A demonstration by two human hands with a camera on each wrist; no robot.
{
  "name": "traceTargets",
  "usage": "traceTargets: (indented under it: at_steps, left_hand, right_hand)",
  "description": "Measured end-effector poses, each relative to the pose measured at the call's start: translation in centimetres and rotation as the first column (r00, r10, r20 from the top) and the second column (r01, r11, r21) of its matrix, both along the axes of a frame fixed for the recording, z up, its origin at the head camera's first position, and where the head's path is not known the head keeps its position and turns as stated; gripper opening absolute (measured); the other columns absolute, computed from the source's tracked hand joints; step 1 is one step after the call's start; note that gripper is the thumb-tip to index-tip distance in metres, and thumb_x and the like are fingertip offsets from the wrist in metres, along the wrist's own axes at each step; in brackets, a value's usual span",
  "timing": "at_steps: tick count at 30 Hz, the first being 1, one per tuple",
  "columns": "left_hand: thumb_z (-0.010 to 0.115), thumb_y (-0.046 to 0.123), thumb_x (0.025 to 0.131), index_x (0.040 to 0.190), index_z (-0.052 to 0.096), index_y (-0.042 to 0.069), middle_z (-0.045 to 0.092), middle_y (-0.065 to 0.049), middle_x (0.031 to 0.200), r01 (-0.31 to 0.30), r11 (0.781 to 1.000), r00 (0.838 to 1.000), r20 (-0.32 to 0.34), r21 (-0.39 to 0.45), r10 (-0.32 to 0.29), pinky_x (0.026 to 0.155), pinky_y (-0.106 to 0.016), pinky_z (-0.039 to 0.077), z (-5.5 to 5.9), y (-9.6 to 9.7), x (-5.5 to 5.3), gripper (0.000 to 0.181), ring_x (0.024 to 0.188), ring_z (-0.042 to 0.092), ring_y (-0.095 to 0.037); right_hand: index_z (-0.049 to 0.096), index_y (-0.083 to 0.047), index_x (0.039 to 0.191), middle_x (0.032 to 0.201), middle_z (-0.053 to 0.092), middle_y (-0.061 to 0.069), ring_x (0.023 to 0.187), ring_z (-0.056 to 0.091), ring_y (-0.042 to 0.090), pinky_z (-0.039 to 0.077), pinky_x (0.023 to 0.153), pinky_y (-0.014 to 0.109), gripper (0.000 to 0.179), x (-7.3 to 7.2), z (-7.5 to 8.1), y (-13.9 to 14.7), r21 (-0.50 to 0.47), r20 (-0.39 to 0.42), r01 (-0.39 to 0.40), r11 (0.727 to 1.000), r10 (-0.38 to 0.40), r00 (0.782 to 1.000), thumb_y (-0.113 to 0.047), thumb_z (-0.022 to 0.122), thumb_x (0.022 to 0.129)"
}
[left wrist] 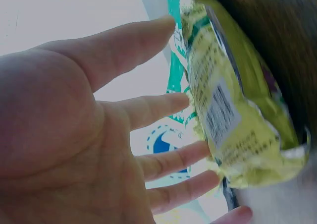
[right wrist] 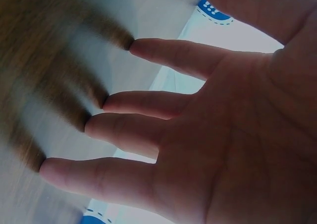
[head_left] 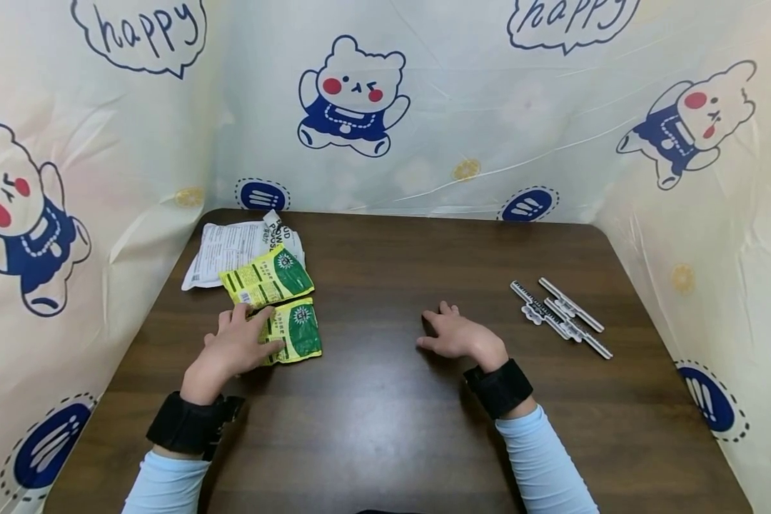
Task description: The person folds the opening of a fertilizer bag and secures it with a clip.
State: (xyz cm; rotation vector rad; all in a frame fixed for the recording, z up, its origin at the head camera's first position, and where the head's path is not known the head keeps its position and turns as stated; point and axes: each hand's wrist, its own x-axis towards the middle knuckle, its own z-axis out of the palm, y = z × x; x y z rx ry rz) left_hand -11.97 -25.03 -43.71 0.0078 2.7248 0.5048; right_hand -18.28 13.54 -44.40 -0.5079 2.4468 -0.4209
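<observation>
Two yellow-and-green packets lie on the left side of the brown table. My left hand [head_left: 236, 343] rests over the left part of the nearer packet [head_left: 302, 332], fingers spread. In the left wrist view its fingertips touch the edge of a yellow packet [left wrist: 223, 110] that shows a barcode, and the thumb stands apart. The farther packet [head_left: 270, 277] lies just beyond the hand, overlapping a white printed pouch [head_left: 225, 250]. My right hand [head_left: 459, 337] is palm down near the table's middle with nothing in it; its spread fingertips touch the tabletop in the right wrist view.
Several slim white rods or clips [head_left: 562, 318] lie to the right of my right hand, some with small clear tabs. A pale curtain [head_left: 450, 128] printed with bears hangs around the back and sides of the table [head_left: 385, 428].
</observation>
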Motion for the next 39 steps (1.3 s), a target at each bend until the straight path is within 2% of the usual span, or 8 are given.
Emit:
traceTargets:
  at_steps: [5, 12, 16, 21, 25, 32, 36, 39]
  left_hand:
    - [0.072, 0.041, 0.097, 0.157, 0.038, -0.003, 0.031, -0.041, 0.144, 0.017, 0.999, 1.0, 0.016, -0.034, -0.016, 0.091, -0.081, 0.037, 0.1, -0.1, 0.2, 0.081, 0.127, 0.027, -0.062]
    - [0.075, 0.051, 0.091, 0.153, 0.039, -0.009, 0.03, -0.043, 0.148, 0.024, 0.999, 1.0, 0.011, -0.043, -0.024, 0.097, -0.082, 0.03, -0.3, -0.2, -0.1, 0.093, 0.127, 0.028, -0.062]
    - [0.078, 0.053, 0.089, 0.149, 0.041, -0.012, 0.031, -0.043, 0.143, 0.031, 0.999, 0.999, 0.007, -0.019, -0.031, 0.094, -0.078, 0.037, -0.2, 0.0, -0.1, 0.096, 0.121, 0.03, -0.061]
    - [0.081, 0.051, 0.087, 0.147, 0.044, -0.012, 0.035, -0.035, 0.131, 0.048, 0.998, 0.999, -0.003, -0.028, -0.049, 0.085, -0.07, 0.045, -0.1, 0.1, -0.1, 0.094, 0.115, 0.035, -0.058]
    - [0.08, 0.052, 0.087, 0.149, 0.044, -0.01, 0.035, -0.034, 0.138, 0.063, 0.997, 0.998, -0.012, -0.046, -0.063, 0.089, -0.073, 0.044, -0.7, -0.2, -0.3, 0.094, 0.12, 0.035, -0.058]
    - [0.076, 0.058, 0.088, 0.152, 0.04, -0.01, 0.023, -0.039, 0.153, 0.076, 0.996, 0.997, -0.006, -0.051, -0.076, 0.097, -0.081, 0.037, -1.7, -0.7, -0.6, 0.099, 0.131, 0.028, -0.064]
    - [0.075, 0.057, 0.089, 0.153, 0.039, -0.009, 0.017, -0.041, 0.16, 0.082, 0.996, 0.997, 0.013, -0.042, -0.081, 0.101, -0.082, 0.034, -1.2, -0.5, -0.7, 0.098, 0.134, 0.025, -0.066]
    - [0.077, 0.055, 0.089, 0.152, 0.04, -0.008, 0.017, -0.041, 0.161, 0.078, 0.996, 0.997, 0.008, -0.046, -0.077, 0.101, -0.082, 0.033, -0.7, -0.5, -0.7, 0.097, 0.133, 0.027, -0.067]
  right_hand:
    - [0.035, -0.001, 0.16, 0.169, 0.016, 0.037, 0.156, 0.012, 0.053, 0.024, 0.123, 0.066, 0.067, 0.0, -0.1, 0.0, 0.001, 0.003, 0.002, 1.0, -0.002, 1.0, -0.036, 0.058, 0.108]
    - [0.035, -0.001, 0.16, 0.169, 0.017, 0.036, 0.156, 0.012, 0.053, 0.024, 0.123, 0.066, 0.067, 0.1, 0.0, 0.0, 0.002, 0.005, -0.002, 1.0, 0.002, 1.0, -0.036, 0.058, 0.107]
    - [0.036, -0.001, 0.16, 0.169, 0.017, 0.036, 0.156, 0.013, 0.052, 0.024, 0.123, 0.066, 0.067, 0.2, -0.1, 0.0, 0.005, 0.008, -0.007, 1.0, 0.007, 1.0, -0.036, 0.058, 0.107]
    - [0.036, -0.002, 0.16, 0.169, 0.017, 0.036, 0.156, 0.013, 0.052, 0.025, 0.123, 0.066, 0.068, 0.2, -0.2, 0.0, 0.007, 0.009, -0.003, 1.0, 0.003, 1.0, -0.037, 0.058, 0.107]
    - [0.036, -0.002, 0.16, 0.169, 0.017, 0.036, 0.156, 0.014, 0.052, 0.025, 0.123, 0.066, 0.068, 0.2, -0.1, 0.0, 0.008, 0.005, 0.001, 1.0, -0.001, 1.0, -0.037, 0.059, 0.107]
    - [0.035, 0.0, 0.16, 0.169, 0.017, 0.036, 0.156, 0.013, 0.053, 0.024, 0.123, 0.066, 0.068, 0.1, -0.1, 0.0, 0.008, 0.007, -0.001, 1.0, 0.001, 1.0, -0.036, 0.058, 0.107]
    - [0.034, 0.001, 0.16, 0.169, 0.016, 0.037, 0.155, 0.012, 0.054, 0.024, 0.123, 0.066, 0.067, 0.1, -0.1, 0.1, 0.003, 0.004, -0.004, 1.0, 0.004, 1.0, -0.034, 0.058, 0.108]
    - [0.034, 0.0, 0.16, 0.169, 0.016, 0.037, 0.156, 0.012, 0.054, 0.023, 0.123, 0.066, 0.068, 0.0, 0.0, 0.0, 0.0, 0.0, -0.002, 1.0, 0.002, 1.0, -0.035, 0.058, 0.108]
